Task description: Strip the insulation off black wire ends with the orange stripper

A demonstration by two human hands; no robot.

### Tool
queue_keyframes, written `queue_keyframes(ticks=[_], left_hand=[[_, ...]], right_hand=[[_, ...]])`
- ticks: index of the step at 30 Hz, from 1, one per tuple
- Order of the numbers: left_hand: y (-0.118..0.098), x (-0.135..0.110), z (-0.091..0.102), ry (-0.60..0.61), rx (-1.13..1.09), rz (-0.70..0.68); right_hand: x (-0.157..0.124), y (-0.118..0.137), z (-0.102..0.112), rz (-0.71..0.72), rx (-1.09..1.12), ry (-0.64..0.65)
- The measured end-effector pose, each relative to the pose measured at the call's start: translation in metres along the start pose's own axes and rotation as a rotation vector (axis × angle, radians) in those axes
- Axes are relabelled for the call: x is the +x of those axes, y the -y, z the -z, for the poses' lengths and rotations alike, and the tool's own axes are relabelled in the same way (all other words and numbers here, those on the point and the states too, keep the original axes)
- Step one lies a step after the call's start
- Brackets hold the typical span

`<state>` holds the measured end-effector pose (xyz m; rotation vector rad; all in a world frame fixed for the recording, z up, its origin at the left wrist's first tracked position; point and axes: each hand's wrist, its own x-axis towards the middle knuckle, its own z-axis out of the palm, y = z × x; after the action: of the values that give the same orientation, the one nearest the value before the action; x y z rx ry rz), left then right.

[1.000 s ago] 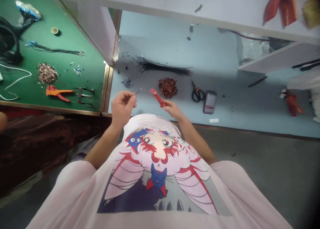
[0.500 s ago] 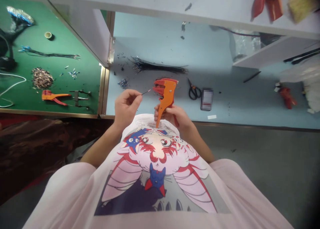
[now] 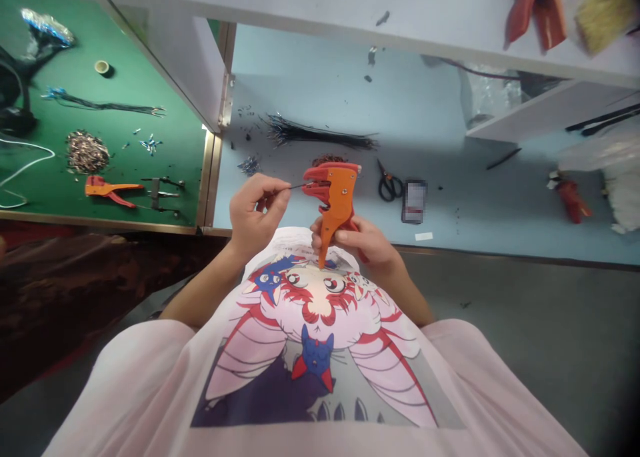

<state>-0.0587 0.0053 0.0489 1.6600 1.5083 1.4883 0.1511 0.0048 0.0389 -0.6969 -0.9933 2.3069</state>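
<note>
Now your left hand (image 3: 257,210) pinches a thin dark wire (image 3: 298,186) between thumb and forefinger; the fingers (image 3: 274,192) are pressed together on it. The wire's long axis runs nearly level, left to right, and its free end points into the red head of the orange wire stripper (image 3: 334,197). Your right hand (image 3: 365,244) is wrapped about the stripper's handles, fingers curled shut on them, with the tool upright and its mouth facing left toward the wire. The wire tip lies at the opening of the mouth; whether it is already seated between the blades cannot be told from this view. The left hand is the nearer one to the wire, the right to the tool, and both are held above the near edge of the pale blue bench (image 3: 450,144), close to your chest.

Compared with half a second ago, the wire tip, then well short of the tool, has closed to the stripper's mouth, and the tool has tipped slightly nearer the left hand. A second ago the stripper was seen edge-on and pointed away; it is now turned broadside.

Behind the tool, on the bench, lie a bundle of black wires (image 3: 320,136) and scissors (image 3: 387,180).
</note>
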Motion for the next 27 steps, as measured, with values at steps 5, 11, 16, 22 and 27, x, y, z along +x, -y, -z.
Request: queue_keyframes(ticks=[5,11,16,22,27], left_hand=[[-0.0018,-0.0009,-0.0004,-0.003,0.015,0.008],[-0.0042,0.0003,-0.0020,0.006,-0.023,-0.012],[-0.0051,0.0013,-0.0026,0.015,0.003,-0.012],[-0.0052,0.0017,-0.0019,0.025,0.038,-0.025],[-0.0049,0.0015,-0.0017,0.023,0.081,-0.053]], right_hand=[[-0.0011,0.0014,-0.0046,-0.017,-0.004,-0.009],[-0.0025,0.0021,-0.0060,-0.029,-0.001,0.020],[-0.0032,0.0023,-0.0061,-0.022,0.006,0.023],[-0.0023,0.0036,-0.0083,-0.037,-0.016,-0.027],[-0.0018,0.0039,-0.0103,-0.013,-0.035,-0.018]])
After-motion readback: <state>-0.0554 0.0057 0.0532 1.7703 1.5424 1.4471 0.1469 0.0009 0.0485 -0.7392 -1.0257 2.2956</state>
